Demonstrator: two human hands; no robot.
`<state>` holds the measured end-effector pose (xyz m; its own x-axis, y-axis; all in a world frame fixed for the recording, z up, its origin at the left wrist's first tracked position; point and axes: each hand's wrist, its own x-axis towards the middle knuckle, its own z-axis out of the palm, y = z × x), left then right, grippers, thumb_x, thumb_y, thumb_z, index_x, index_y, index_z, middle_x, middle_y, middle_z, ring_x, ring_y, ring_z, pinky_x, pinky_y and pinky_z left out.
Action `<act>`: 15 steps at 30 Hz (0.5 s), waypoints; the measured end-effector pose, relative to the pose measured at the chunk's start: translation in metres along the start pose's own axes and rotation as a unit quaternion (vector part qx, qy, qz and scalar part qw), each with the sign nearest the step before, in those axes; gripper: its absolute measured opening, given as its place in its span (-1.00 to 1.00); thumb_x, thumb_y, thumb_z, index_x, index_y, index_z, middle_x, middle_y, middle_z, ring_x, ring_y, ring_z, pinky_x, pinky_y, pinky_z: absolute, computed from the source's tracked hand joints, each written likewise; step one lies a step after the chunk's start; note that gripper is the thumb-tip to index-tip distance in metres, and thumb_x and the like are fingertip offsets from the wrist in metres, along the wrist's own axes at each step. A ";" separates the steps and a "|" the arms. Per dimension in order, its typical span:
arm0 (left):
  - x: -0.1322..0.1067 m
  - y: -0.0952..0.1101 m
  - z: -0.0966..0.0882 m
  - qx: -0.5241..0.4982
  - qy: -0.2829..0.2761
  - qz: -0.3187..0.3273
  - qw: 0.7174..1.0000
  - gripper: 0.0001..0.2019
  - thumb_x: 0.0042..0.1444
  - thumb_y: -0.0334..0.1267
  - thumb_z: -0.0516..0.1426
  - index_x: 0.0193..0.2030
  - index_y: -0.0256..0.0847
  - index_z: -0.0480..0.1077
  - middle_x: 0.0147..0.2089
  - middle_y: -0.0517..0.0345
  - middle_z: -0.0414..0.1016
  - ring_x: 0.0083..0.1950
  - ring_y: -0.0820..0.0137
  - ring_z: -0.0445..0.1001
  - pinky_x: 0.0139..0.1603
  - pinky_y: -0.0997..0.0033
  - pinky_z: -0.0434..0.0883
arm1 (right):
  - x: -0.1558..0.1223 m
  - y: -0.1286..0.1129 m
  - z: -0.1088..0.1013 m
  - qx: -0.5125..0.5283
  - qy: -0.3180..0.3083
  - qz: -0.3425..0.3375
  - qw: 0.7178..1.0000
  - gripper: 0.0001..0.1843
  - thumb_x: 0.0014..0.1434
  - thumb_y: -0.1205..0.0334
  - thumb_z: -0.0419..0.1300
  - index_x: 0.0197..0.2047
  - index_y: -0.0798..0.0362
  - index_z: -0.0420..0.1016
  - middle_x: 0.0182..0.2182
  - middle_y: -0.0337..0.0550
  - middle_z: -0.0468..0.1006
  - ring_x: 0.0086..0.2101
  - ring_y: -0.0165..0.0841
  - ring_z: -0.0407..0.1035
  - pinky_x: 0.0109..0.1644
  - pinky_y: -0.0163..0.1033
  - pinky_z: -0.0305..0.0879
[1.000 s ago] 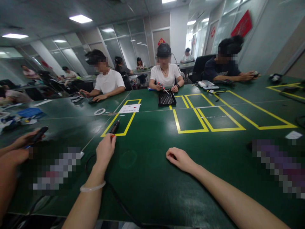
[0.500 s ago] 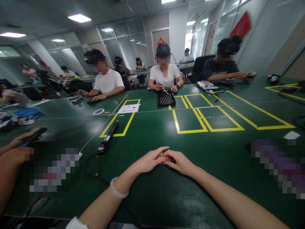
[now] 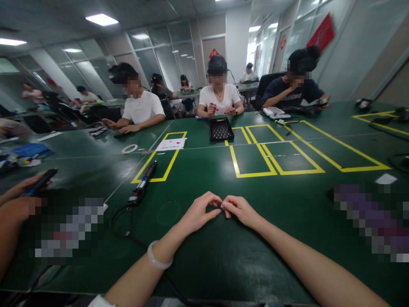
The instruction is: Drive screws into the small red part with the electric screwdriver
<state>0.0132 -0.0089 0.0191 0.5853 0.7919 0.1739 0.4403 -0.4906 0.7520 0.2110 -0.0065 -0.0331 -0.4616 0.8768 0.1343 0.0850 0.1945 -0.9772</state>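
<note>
My left hand, with a pale bangle on its wrist, curves its thumb and fingers into a ring. At the tips of that ring is a tiny dark piece, too small to name. My right hand pinches at the same spot, its fingertips meeting those of the left. Both hands are just over the green table, in front of me. Left of them lies a pen-shaped electric screwdriver, its cable curling toward the table's near edge.
Yellow tape outlines mark the table. Across from me, a co-worker sits behind a black tray of small parts. A white tape roll and a paper label lie left of it. At far left, another person's hand holds a dark tool.
My hands have drawn slightly apart, the left fingers opening into a ring. The orange-red bit seen between them no longer shows. Across the table, the right-hand co-worker has raised a hand to the face.
</note>
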 end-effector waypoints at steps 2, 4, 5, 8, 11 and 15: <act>0.000 -0.002 0.001 0.009 0.010 -0.003 1.000 -0.85 0.17 -0.25 0.10 -0.14 -0.19 0.42 -0.20 0.13 0.43 -0.15 0.40 0.42 -0.07 0.39 0.35 | 0.000 0.002 0.001 0.013 -0.001 -0.001 1.000 -0.57 0.27 -0.11 0.05 -0.38 0.11 0.36 -0.59 -0.28 0.41 -0.54 -0.45 0.29 -0.37 -0.34 0.21; -0.001 -0.004 0.002 0.009 0.020 -0.009 1.000 -0.85 0.18 -0.24 0.10 -0.15 -0.19 0.41 -0.22 0.14 0.44 -0.17 0.40 0.43 -0.09 0.40 0.35 | 0.000 0.004 0.003 0.044 0.005 -0.001 0.999 -0.61 0.25 -0.11 0.09 -0.26 0.10 0.34 -0.55 -0.29 0.42 -0.52 -0.45 0.30 -0.37 -0.34 0.23; -0.001 -0.005 0.002 0.005 0.023 -0.013 1.000 -0.85 0.17 -0.23 0.10 -0.15 -0.19 0.41 -0.21 0.14 0.45 -0.17 0.40 0.43 -0.09 0.40 0.35 | 0.000 0.004 0.003 0.058 0.010 -0.002 0.998 -0.62 0.21 -0.10 0.14 -0.20 0.09 0.32 -0.51 -0.29 0.42 -0.50 -0.45 0.31 -0.37 -0.34 0.23; -0.001 -0.005 0.002 -0.002 0.026 -0.020 0.999 -0.83 0.17 -0.20 0.11 -0.16 -0.20 0.41 -0.21 0.13 0.46 -0.18 0.40 0.44 -0.11 0.40 0.36 | -0.001 0.003 0.004 0.054 0.021 -0.018 0.998 -0.60 0.12 -0.02 0.27 -0.12 0.06 0.30 -0.42 -0.28 0.42 -0.45 -0.46 0.30 -0.36 -0.36 0.23; 0.000 -0.006 -0.004 0.014 0.004 -0.018 1.000 -0.79 0.18 -0.15 0.09 -0.14 -0.20 0.41 -0.20 0.11 0.47 -0.17 0.39 0.44 -0.10 0.38 0.37 | -0.001 0.002 0.003 0.022 0.022 -0.023 0.999 -0.68 0.16 0.02 0.23 -0.17 0.08 0.34 -0.41 -0.26 0.42 -0.44 -0.46 0.29 -0.34 -0.35 0.22; -0.001 -0.031 -0.036 0.152 0.043 -0.051 0.986 -0.65 0.20 -0.04 0.05 0.04 -0.16 0.34 -0.02 0.03 0.44 0.01 0.27 0.40 0.07 0.23 0.31 | -0.001 0.003 0.001 0.007 0.018 -0.003 1.000 -0.68 0.18 -0.01 0.20 -0.18 0.08 0.35 -0.44 -0.26 0.42 -0.46 -0.46 0.28 -0.37 -0.34 0.21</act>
<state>-0.0252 0.0187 0.0185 0.4729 0.8644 0.1711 0.6848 -0.4827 0.5459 0.2110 -0.0067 -0.0358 -0.4294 0.8911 0.1467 0.0686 0.1941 -0.9786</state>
